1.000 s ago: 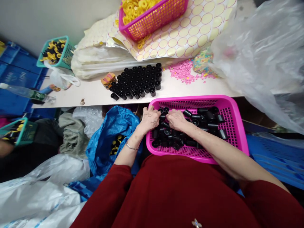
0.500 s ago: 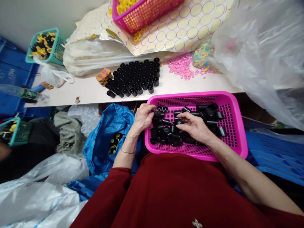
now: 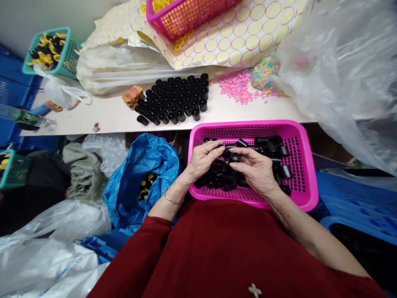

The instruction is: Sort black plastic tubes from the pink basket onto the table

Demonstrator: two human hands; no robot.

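Over the pink basket (image 3: pixel 310 182) my two hands are close together. My right hand (image 3: pixel 257 167) pinches a short black plastic cylinder (image 3: pixel 235 157), its round end turned toward me. My left hand (image 3: pixel 204 159) is closed on another black cylinder (image 3: pixel 226 153), mostly hidden by the fingers, close beside the first one. I cannot tell if the two pieces touch. Below and around the hands, many loose black cylinders (image 3: pixel 225 182) lie jumbled in the basket. On the table behind, similar black cylinders (image 3: pixel 173 97) stand upright in tight rows.
Pink beads (image 3: pixel 237 87) lie scattered on the white table (image 3: pixel 114 120). A second pink basket (image 3: pixel 189 18) holds yellow parts at the back. Left of my basket sits an open blue bag (image 3: pixel 120 186) with yellow-and-black pieces. Clear plastic sheeting (image 3: pixel 344 62) hangs at the right.
My left hand has moved right from the basket's left side, bringing a black cylinder next to the one in my right hand. The right hand has stayed almost in place.
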